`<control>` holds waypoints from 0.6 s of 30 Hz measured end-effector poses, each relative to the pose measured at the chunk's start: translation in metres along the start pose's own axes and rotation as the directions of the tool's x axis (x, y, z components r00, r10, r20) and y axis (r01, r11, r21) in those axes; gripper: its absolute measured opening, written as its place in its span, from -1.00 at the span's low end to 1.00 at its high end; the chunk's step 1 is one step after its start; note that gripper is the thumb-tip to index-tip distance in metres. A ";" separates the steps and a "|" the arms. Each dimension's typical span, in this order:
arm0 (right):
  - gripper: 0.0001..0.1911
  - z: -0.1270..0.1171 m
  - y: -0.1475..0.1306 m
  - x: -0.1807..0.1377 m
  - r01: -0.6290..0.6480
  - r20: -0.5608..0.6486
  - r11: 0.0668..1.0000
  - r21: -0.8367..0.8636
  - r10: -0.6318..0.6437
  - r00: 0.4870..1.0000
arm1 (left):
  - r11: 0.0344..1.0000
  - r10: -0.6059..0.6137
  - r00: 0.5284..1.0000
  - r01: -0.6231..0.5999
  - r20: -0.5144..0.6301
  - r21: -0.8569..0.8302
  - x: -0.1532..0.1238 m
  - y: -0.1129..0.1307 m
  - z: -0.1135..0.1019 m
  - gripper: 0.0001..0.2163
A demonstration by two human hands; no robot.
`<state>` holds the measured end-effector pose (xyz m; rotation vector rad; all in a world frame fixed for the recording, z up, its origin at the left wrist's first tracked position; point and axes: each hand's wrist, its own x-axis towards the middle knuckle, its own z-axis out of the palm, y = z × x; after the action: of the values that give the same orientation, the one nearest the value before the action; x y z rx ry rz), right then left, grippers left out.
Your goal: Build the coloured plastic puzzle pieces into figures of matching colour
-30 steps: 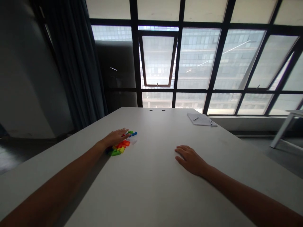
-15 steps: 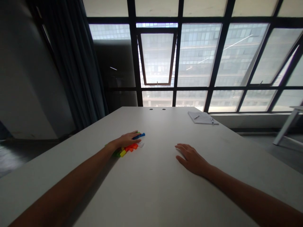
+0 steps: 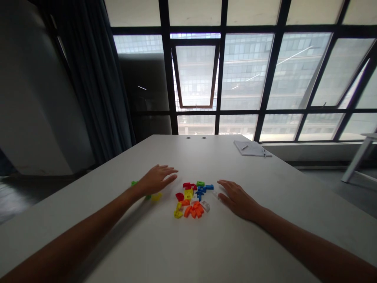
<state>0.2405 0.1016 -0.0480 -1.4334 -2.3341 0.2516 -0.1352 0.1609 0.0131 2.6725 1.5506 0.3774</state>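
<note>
Small plastic blocks (image 3: pixel 190 202) in red, yellow, orange, blue and green lie in a loose cluster on our counter (image 3: pixel 235 251), between our two hands. Orange blocks (image 3: pixel 193 211) gather at the near side of the cluster and blue blocks (image 3: pixel 200 189) at the far side, with a clear block (image 3: pixel 205 206) beside the orange ones. Apart from the cluster, a yellow block (image 3: pixel 156 197) sits just by our left wrist, and a green block (image 3: pixel 134 183) lies beyond it.

Our left hand (image 3: pixel 156 181) is palm down just left of the cluster, empty, its fingers (image 3: pixel 169 171) spread apart. Our right hand (image 3: pixel 238 200) is palm down just right of it, also empty, its fingers (image 3: pixel 225 183) apart.

Farther along the counter lie a notepad (image 3: pixel 250 148) and a pen (image 3: pixel 244 147). Beyond stand a dark curtain (image 3: pixel 94 78) and a tall window (image 3: pixel 244 70) facing a building.
</note>
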 end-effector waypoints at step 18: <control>-0.05 -0.014 -0.010 -0.003 0.060 0.214 0.996 0.071 -0.074 0.974 | 0.955 0.266 0.948 -0.235 0.174 -0.180 -0.001 0.055 0.042 -0.26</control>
<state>0.2389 0.0936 -0.0325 -1.3529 -2.5169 0.4813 -0.0795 0.1367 -0.0195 2.6916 1.0835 0.2217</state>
